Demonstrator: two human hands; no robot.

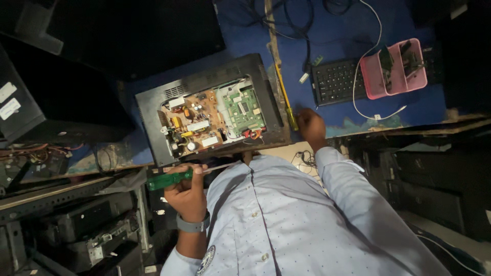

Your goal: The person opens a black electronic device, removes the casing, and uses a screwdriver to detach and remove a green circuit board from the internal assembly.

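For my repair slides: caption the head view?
Left hand holds green screwdriver; right hand rests by yellow screwdriver, beside opened monitor showing circuit boards.

An electronics repair workshop, crowded and dim.

On the worn blue-topped desk point(358, 110) lies an opened black flat monitor casing point(153, 110), back cover off, with a brown power circuit board point(192, 125) and a green logic circuit board point(244, 108) bared inside it. Toward the desk's far edge sit a black computer keyboard point(335, 82), a pink plastic parts tray point(376, 76) holding small boards, and loose black and white cables point(371, 53). A yellow-handled screwdriver point(284, 97) lies beside the casing. Below the desk's near edge, stacked black metal equipment cases point(87, 225) and tangled wiring point(30, 153) fill the shelves.
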